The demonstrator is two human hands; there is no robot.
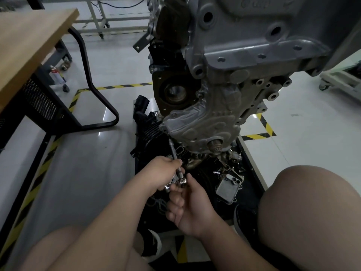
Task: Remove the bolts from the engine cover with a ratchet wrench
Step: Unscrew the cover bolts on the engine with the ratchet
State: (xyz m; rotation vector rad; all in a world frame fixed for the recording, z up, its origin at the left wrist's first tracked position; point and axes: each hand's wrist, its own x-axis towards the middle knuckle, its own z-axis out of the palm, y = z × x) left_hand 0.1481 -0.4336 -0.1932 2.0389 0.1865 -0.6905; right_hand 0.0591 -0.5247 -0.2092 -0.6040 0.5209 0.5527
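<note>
Down at the lower left corner of the engine cover [207, 122], I am holding the socket end of the extension bar [174, 152] against the casting, where I am judging a bolt to be sitting. The socket is hiding it, so I cannot confirm that. I am crouching beneath the hanging engine [254, 36], knees wide. My left hand [162, 171] is curling round the lower part of the bar, fingers and thumb pinching it steady. My right hand [189, 206] is wrapping the ratchet wrench [183, 181] just below its round head, fingers clenched on a handle that is mostly hiding inside my fist. The bar is running up and leftward from that head to the cover.

As for progress, I am reading this as somewhere in the middle. Several bosses along the cover's rim are looking like open holes, but the light is dim and I cannot tell bolt heads from empty bores. The cover is sitting on the engine, not off it. Loose metal parts, among them a flat plate [228, 189], are lying on the black tray [249, 198] near my hands. What is remaining, I am guessing, is breaking this corner fastener loose, spinning it out, then working round whichever others are holding the cover.
</note>
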